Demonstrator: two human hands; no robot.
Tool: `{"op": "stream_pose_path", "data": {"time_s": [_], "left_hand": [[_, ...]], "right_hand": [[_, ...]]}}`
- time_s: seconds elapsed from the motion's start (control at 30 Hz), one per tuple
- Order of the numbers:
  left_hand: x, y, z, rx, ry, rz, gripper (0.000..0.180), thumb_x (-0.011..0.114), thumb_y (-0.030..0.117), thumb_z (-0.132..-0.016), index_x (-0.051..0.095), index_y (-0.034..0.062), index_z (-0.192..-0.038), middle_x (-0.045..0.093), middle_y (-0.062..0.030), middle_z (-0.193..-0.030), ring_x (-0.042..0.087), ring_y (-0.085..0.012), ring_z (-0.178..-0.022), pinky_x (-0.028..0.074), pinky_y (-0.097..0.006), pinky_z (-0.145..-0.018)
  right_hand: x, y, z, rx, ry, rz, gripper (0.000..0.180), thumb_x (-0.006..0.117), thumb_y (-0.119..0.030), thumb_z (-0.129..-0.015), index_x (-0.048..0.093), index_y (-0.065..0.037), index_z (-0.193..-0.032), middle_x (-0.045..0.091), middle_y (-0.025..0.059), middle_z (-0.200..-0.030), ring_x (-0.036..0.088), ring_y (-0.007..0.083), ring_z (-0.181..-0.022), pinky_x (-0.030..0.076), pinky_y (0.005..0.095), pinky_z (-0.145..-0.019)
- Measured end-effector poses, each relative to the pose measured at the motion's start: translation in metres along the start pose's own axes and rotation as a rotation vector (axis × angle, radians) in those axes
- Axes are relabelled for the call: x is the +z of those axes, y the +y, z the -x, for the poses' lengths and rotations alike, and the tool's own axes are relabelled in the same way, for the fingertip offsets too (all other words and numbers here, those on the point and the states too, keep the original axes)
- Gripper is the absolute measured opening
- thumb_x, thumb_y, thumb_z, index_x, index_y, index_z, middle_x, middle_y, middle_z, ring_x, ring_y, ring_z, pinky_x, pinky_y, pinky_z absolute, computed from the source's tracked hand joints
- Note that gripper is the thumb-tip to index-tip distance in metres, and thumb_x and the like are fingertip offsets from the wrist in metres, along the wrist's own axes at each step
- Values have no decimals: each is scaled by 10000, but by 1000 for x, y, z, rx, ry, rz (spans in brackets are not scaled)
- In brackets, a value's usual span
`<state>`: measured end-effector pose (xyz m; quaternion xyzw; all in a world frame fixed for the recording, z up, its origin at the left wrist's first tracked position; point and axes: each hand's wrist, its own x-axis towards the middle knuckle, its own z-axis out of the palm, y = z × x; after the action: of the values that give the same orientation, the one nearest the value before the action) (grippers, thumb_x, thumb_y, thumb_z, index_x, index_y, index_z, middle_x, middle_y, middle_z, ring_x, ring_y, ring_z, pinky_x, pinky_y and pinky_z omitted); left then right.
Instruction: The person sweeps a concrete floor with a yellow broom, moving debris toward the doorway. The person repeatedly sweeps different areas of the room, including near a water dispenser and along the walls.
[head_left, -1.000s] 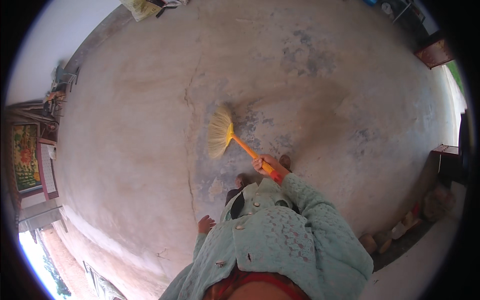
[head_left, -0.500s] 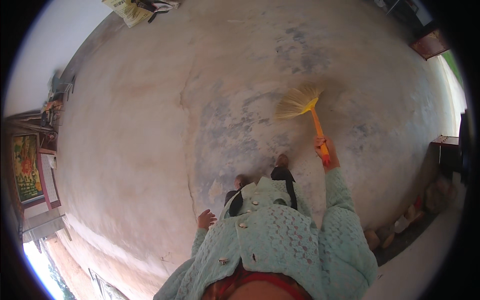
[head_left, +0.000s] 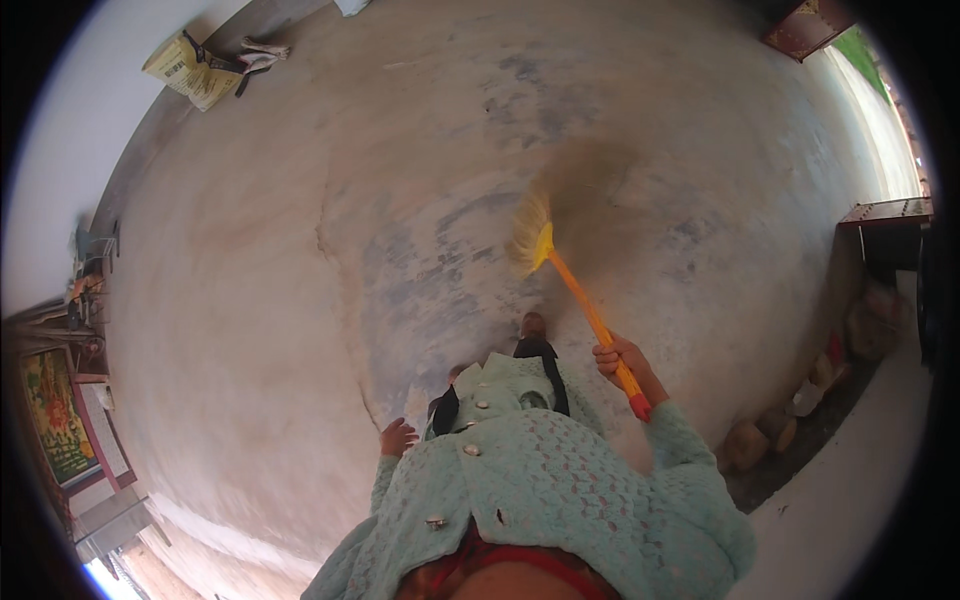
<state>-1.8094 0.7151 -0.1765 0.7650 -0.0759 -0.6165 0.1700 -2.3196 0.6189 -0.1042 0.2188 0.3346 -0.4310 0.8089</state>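
My right hand (head_left: 622, 362) is wrapped round the orange handle of a broom (head_left: 585, 300), near the red end cap. The broom's yellow collar and pale bristle head point away from me, over the worn concrete floor (head_left: 230, 260); whether the bristle tips touch it I cannot tell. Low at my left side hangs my left hand (head_left: 398, 437), fingers loosely apart with nothing in them.
A printed sack (head_left: 195, 75) leans at the far left wall, dark objects beside it. Stones (head_left: 748, 443) and other items line the right wall. A reddish box (head_left: 808, 28) stands far right, near a bright doorway (head_left: 880, 130). A colourful picture (head_left: 60, 415) is at the left.
The broom head has swept left and slightly nearer, its bristles now seen narrower. My right hand has come back toward my body. The view has shifted, with more of the sack showing.
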Motion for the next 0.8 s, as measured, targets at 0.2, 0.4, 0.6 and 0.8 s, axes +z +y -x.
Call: {"op": "stream_pose_path", "data": {"time_s": [0.2, 0.4, 0.6, 0.8], "left_hand": [[13, 21, 15, 66, 52, 32, 471, 487, 105, -730, 368, -2, -1173, 571, -107, -792, 570, -182, -576, 413, -270, -443], [-6, 8, 42, -17, 206, 46, 438, 472, 113, -741, 393, 18, -1161, 573, -112, -795, 567, -169, -548, 408, -272, -419], [-21, -39, 38, -120, 257, 147, 432, 476, 129, -742, 403, 55, -1162, 568, -93, -781, 567, -171, -551, 398, -276, -412], [-30, -40, -16, -218, 186, 255, 406, 475, 129, -751, 420, 92, -1152, 567, -79, -764, 567, -178, -553, 396, -286, -411]], "right_hand": [[-19, -55, -20, -107, 195, 186, 526, 377, 69, -722, 256, -173, -1174, 357, 26, -619, 333, 53, -435, 306, 172, -379], [44, -94, -41, -255, 171, 429, 609, 385, 69, -708, 194, -178, -1231, 365, 24, -609, 337, 55, -424, 305, 175, -355], [128, -65, -62, -294, 21, 467, 634, 387, 56, -703, 218, -187, -1264, 372, 30, -640, 339, 46, -426, 335, 162, -361], [182, -9, -132, -5, -199, 398, 618, 397, 74, -696, 264, -186, -1240, 380, 35, -681, 372, 54, -454, 350, 175, -387]]}}
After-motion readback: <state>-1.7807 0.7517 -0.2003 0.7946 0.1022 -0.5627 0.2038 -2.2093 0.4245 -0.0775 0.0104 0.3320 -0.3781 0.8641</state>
